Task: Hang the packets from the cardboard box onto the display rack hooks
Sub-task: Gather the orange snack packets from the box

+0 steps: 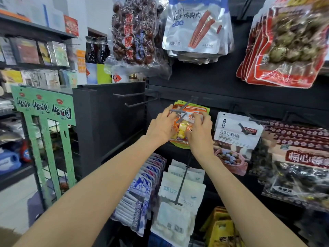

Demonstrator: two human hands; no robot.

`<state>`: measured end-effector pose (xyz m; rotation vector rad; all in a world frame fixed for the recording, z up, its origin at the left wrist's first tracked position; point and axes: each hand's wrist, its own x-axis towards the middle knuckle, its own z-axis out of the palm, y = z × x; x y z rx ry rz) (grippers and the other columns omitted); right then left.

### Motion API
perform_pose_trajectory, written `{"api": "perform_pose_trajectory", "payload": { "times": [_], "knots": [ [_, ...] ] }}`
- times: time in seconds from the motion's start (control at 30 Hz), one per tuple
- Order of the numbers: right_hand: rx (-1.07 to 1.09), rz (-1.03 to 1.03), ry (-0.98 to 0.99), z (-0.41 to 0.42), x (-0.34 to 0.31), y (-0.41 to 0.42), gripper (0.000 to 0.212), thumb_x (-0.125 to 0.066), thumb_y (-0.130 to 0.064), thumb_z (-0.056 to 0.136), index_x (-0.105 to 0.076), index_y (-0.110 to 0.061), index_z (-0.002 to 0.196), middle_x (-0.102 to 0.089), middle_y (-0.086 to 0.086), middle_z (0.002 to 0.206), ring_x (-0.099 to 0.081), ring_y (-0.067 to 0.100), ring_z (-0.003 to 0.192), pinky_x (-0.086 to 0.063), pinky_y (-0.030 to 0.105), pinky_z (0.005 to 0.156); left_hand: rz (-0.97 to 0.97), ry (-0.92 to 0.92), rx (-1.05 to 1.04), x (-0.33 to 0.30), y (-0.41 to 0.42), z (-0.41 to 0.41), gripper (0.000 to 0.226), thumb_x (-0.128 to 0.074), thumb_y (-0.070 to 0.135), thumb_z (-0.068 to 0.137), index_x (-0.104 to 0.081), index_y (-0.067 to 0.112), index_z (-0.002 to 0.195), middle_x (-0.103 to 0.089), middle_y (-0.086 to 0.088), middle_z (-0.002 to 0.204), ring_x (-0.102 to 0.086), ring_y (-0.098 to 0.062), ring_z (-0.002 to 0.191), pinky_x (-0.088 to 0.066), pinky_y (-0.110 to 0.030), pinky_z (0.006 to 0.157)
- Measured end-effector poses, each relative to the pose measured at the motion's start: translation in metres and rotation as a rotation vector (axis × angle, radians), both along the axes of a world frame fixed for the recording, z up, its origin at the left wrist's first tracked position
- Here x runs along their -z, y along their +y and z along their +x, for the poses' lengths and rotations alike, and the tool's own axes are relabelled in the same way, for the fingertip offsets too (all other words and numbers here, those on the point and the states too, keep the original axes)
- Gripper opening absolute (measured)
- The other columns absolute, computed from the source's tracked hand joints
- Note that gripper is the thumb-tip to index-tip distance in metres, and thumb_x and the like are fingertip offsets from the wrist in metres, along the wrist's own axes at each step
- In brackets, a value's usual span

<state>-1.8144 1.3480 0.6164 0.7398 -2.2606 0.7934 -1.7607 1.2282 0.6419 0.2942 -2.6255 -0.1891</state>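
Now both hands, left hand [162, 126], right hand [200, 130], grip glossy candy packets [183, 129] against thin metal hook [185, 108].

Orange-and-green candy packets [188, 122] upright on dark rack hook [185, 108], pressed against black display rack [231, 93]

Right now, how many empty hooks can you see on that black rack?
2: an upper hook and a lower hook, both just left of the candy packet being hung. More may be hidden behind hanging packets.
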Motion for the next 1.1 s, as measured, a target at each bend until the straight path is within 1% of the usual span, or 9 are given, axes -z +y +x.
{"api": "perform_pose_trajectory", "payload": {
  "times": [0.17, 0.23, 0.33, 0.47, 0.6, 0.8, 0.9, 0.97, 1.1],
  "knots": [
    [0.077, 0.041, 0.074, 0.008, 0.006, 0.000, 0.052, -0.069, -0.006, 0.080, -0.047, -0.005, 0.128, -0.022, 0.019, 0.151, -0.022, 0.031, 0.141, -0.034, 0.037, 0.109, -0.002, -0.029, -0.003, -0.002, 0.001, 0.002, 0.078, -0.063, 0.014, 0.086, -0.018, 0.023, 0.149, 0.001, 0.003, 0.159, -0.032, -0.024, 0.135, -0.043, -0.042, 0.101],
    [0.102, -0.002, 0.129, 0.016, 0.011, 0.003, 0.048, -0.072, -0.008, 0.078, -0.053, -0.005, 0.123, -0.033, 0.020, 0.143, -0.031, 0.032, 0.135, -0.037, 0.038, 0.106, -0.037, 0.032, -0.002, 0.000, -0.002, 0.008, 0.071, -0.061, 0.014, 0.087, -0.024, 0.021, 0.147, -0.004, 0.001, 0.159, -0.034, -0.024, 0.134, -0.043, -0.040, 0.099],
    [0.006, -0.052, 0.112, 0.032, 0.020, 0.004, 0.034, -0.065, -0.010, 0.085, -0.056, -0.008, 0.117, -0.045, 0.014, 0.126, -0.044, 0.026, 0.116, -0.049, 0.035, 0.088, -0.058, 0.169, 0.010, 0.008, -0.012, 0.025, 0.062, -0.061, 0.016, 0.087, -0.032, 0.018, 0.142, -0.023, -0.005, 0.152, -0.040, -0.024, 0.129, -0.045, -0.039, 0.096],
    [-0.265, -0.035, -0.103, 0.054, 0.029, -0.020, 0.028, -0.054, -0.009, 0.092, -0.053, -0.010, 0.120, -0.053, 0.005, 0.111, -0.050, 0.020, 0.105, -0.045, 0.031, 0.087, 0.008, 0.122, 0.016, 0.021, -0.035, 0.059, 0.049, -0.056, 0.016, 0.090, -0.038, 0.021, 0.136, -0.051, -0.003, 0.127, -0.053, -0.021, 0.110, -0.048, -0.040, 0.086],
    [-0.473, 0.061, -0.272, 0.089, 0.042, -0.067, 0.023, -0.054, -0.009, 0.091, -0.059, -0.011, 0.114, -0.059, 0.004, 0.101, -0.056, 0.016, 0.090, -0.047, 0.030, 0.083, 0.162, 0.050, -0.088, 0.046, -0.077, 0.110, 0.025, -0.052, 0.018, 0.091, -0.056, 0.020, 0.116, -0.064, 0.002, 0.108, -0.060, -0.020, 0.096, -0.051, -0.038, 0.078],
    [-0.819, 0.330, -0.535, 0.173, 0.088, -0.162, 0.020, -0.058, -0.008, 0.088, -0.066, -0.010, 0.105, -0.069, 0.005, 0.099, -0.060, 0.016, 0.087, -0.045, 0.025, 0.078, 0.416, -0.080, -0.278, 0.112, -0.156, 0.223, 0.018, -0.055, 0.016, 0.089, -0.062, 0.017, 0.106, -0.068, -0.003, 0.096, -0.063, -0.022, 0.087, -0.053, -0.038, 0.078],
    [-0.945, 0.448, -0.655, 0.224, 0.121, -0.209, 0.023, -0.057, -0.008, 0.091, -0.065, -0.010, 0.112, -0.066, 0.000, 0.101, -0.057, 0.011, 0.088, -0.042, 0.017, 0.076, 0.492, -0.083, -0.418, 0.150, -0.194, 0.289, 0.018, -0.054, 0.012, 0.090, -0.064, 0.015, 0.105, -0.066, -0.001, 0.093, -0.062, -0.021, 0.087, -0.050, -0.028, 0.075],
    [-1.001, 0.514, -0.714, 0.257, 0.146, -0.238, 0.025, -0.054, -0.009, 0.093, -0.062, -0.010, 0.117, -0.066, 0.003, 0.107, -0.059, 0.014, 0.093, -0.045, 0.021, 0.080, 0.541, -0.084, -0.515, 0.177, -0.219, 0.332, 0.017, -0.054, 0.009, 0.091, -0.063, 0.011, 0.104, -0.065, -0.001, 0.091, -0.061, -0.022, 0.085, -0.047, -0.020, 0.074],
    [-1.054, 0.627, -0.810, 0.314, 0.197, -0.292, 0.028, -0.055, -0.010, 0.093, -0.058, -0.008, 0.120, -0.064, 0.010, 0.113, -0.061, 0.023, 0.102, -0.045, 0.027, 0.082, 0.643, -0.242, -0.703, 0.239, -0.273, 0.402, 0.023, -0.055, 0.018, 0.088, -0.064, 0.005, 0.105, -0.068, -0.017, 0.104, -0.063, -0.033, 0.101, -0.050, -0.042, 0.085]
  ]
}}
